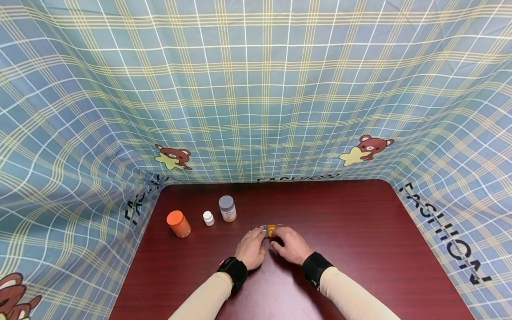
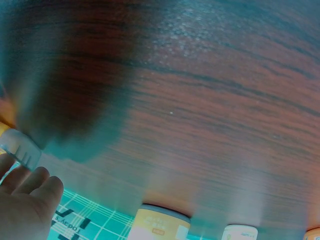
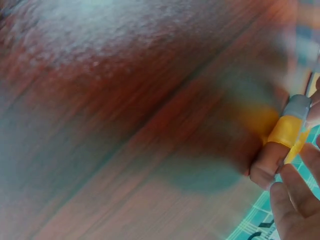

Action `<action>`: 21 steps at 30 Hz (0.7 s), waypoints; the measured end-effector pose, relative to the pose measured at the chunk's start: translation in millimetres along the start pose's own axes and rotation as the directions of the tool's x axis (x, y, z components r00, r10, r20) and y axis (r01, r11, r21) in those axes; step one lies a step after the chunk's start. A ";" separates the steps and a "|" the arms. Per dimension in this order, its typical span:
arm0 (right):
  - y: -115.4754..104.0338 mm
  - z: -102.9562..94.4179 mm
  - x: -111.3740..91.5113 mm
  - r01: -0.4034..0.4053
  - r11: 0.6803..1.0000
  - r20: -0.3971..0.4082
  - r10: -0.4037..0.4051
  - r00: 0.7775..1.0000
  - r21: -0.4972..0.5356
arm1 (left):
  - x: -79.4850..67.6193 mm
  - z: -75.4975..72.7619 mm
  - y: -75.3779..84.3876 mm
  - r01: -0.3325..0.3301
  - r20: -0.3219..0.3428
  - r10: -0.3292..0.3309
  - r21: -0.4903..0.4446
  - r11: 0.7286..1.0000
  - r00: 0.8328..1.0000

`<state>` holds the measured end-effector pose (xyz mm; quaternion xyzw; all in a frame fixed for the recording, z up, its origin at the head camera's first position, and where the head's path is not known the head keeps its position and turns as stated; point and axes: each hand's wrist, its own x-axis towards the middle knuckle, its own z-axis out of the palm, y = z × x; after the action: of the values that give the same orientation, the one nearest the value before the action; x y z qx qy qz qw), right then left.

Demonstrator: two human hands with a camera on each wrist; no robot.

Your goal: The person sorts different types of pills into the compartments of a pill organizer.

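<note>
Between the two hands lies a small pill organizer with coloured sections (image 3: 284, 131), grey, yellow and reddish brown in the right wrist view. Yellow pieces show in its yellow compartment (image 1: 272, 230). My left hand (image 1: 251, 249) holds the grey end, fingertips right at its side. From the other side my right hand (image 1: 294, 245) grips the reddish-brown end, which its fingers partly cover in the head view. A yellow flap (image 3: 298, 146) stands out behind the yellow section. Both thumbs are on the near side, close to the table.
To the left on the dark red table (image 1: 340, 213) stand an orange jar (image 1: 179, 224), a small white bottle (image 1: 208, 218) and a grey-lidded jar (image 1: 228, 209). A plaid cloth (image 1: 256, 111) hangs behind the table and along both sides.
</note>
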<state>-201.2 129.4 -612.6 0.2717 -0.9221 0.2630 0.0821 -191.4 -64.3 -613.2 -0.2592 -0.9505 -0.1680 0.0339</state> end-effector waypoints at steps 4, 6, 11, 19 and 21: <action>-0.6 0.6 -2.1 0.004 1.000 0.002 -0.004 1.000 -0.009 | 0.1 0.2 0.1 -0.005 -0.009 0.005 0.004 1.000 1.000; -1.0 1.2 -3.1 0.006 1.000 0.001 -0.006 1.000 -0.005 | -0.5 -0.1 0.5 -0.004 -0.010 0.004 0.002 1.000 1.000; -0.8 3.1 -5.7 0.024 0.999 0.000 -0.024 1.000 -0.020 | -1.7 -0.1 1.6 0.002 -0.003 -0.003 -0.006 1.000 1.000; -1.6 2.1 -3.6 0.062 0.996 0.011 -0.062 0.998 -0.070 | -0.8 1.3 2.1 0.010 -0.019 -0.010 -0.036 0.999 1.000; -3.0 1.4 -1.5 0.079 0.991 0.027 -0.077 0.997 -0.104 | -1.2 0.9 1.9 0.017 -0.020 -0.018 -0.047 0.999 1.000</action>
<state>-198.3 127.2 -612.9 0.3059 -0.9242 0.2076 0.0960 -189.4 -63.0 -613.6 -0.2500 -0.9481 -0.1933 0.0359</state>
